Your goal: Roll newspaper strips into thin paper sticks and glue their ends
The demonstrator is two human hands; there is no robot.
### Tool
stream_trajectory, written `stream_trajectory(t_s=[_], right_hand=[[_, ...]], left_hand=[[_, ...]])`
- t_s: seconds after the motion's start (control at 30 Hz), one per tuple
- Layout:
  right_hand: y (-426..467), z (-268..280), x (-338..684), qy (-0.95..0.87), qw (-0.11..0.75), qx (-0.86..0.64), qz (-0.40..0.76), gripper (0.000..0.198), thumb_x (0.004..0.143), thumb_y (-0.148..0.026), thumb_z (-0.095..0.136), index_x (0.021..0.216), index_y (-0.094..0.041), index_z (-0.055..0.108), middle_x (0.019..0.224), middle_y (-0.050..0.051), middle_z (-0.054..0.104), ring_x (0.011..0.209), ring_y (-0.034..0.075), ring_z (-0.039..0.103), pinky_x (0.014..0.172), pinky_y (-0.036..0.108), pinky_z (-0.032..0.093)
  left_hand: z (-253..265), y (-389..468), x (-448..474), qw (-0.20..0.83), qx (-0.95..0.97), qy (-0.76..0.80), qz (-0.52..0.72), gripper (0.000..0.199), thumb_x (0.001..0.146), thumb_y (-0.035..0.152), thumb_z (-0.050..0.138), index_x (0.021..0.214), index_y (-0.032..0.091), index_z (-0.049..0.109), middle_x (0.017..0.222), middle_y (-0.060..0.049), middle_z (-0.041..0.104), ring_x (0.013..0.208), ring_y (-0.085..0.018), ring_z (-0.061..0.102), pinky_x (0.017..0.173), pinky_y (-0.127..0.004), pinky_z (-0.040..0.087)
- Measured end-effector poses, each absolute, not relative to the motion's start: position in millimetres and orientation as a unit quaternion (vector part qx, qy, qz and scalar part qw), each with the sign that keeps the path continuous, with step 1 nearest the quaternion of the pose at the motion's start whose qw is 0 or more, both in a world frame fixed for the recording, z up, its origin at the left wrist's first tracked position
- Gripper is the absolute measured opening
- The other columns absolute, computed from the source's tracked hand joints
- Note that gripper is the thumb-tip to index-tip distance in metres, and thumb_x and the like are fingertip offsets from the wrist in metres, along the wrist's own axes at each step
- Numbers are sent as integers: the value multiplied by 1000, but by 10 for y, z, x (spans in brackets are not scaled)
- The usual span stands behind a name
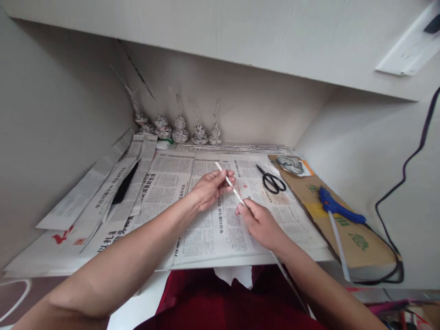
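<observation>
Paper stick (237, 194) juts past the left grip (210, 189).

Probably a craft nook (glue gun (338, 209), scissors (266, 175)).

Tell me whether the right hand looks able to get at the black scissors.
Likely yes: the scissors lie uncovered on the newspaper near the right hand, with nothing standing between, though its fingers hold a paper rod.
</observation>
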State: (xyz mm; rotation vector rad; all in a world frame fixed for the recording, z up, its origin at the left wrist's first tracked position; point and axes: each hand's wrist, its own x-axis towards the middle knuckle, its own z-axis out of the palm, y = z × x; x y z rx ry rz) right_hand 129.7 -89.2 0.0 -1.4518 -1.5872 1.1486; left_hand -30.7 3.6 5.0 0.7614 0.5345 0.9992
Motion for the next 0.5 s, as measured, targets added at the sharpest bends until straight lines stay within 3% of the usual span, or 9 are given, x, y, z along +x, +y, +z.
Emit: stream_trajectory(t_s=[0.1,0.23,0.33,0.5], right_hand=[[-924,-8,1306,-614,357,-563,423,31,89,-46,43,75,-21,52,50,-5,39,44,9,35,44,22,29],[-890,-34,1329,-458,343,-434,696,34,89,-53,38,76,-22,42,48,-9,25,36,7,20,34,19,18],[-863,-57,1361,-368,307,-320,817,36,89,-54,39,71,-23,36,45,-11,19,35,7,13,32,18,15],[-874,-83,1370,-371,321,-350,798,38,88,-57,39,73,-22,39,44,-11,21,34,7,17,32,18,16]], left_hand=[[48,4,-289,788,366,249,428,18,87,22,53,87,8,64,79,-8,65,72,-11,64,65,-19,54],[39,-16,-282,790,367,227,435,17,87,24,54,83,9,62,75,-7,63,71,-11,63,65,-20,54],[42,3,-296,789,358,214,450,17,85,26,56,81,10,61,74,-5,62,70,-11,62,63,-20,54],[52,19,-313,773,369,234,459,20,84,29,59,85,10,63,76,-5,62,72,-10,61,63,-18,52]])
